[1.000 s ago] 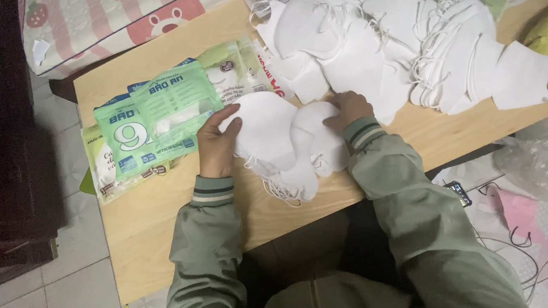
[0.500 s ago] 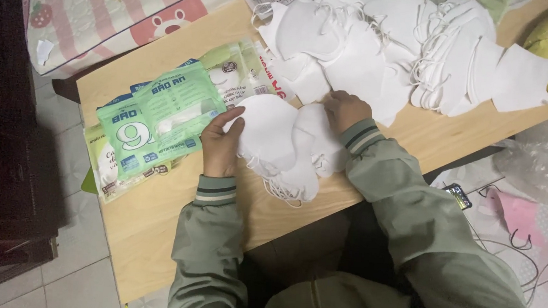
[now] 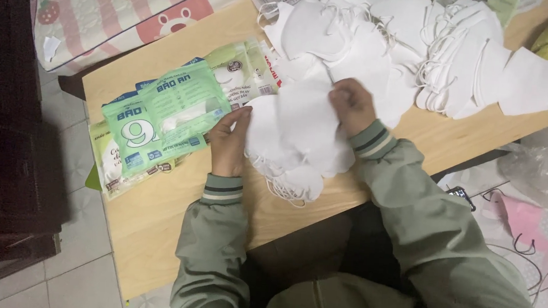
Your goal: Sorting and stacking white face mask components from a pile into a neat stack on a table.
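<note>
A small stack of white face masks (image 3: pixel 294 142) lies on the wooden table (image 3: pixel 175 218) in front of me. My left hand (image 3: pixel 229 142) rests on the stack's left edge, fingers against the masks. My right hand (image 3: pixel 351 105) pinches a single white mask (image 3: pixel 305 108) by its right side and holds it over the stack. Ear loops (image 3: pixel 284 189) hang out at the stack's near edge. Both arms wear green jacket sleeves with striped cuffs.
Green mask packets (image 3: pixel 155 124) are spread left of my left hand. A large heap of loose white masks (image 3: pixel 420 49) covers the table's far right. A pink striped cloth (image 3: pixel 124 11) lies beyond the table. Dark furniture (image 3: pixel 9 125) stands at left; clear plastic (image 3: pixel 539 170) lies at right.
My right hand has lifted from the stack's right side and brought a single mask over the top. My left hand has stayed at the stack's left edge.
</note>
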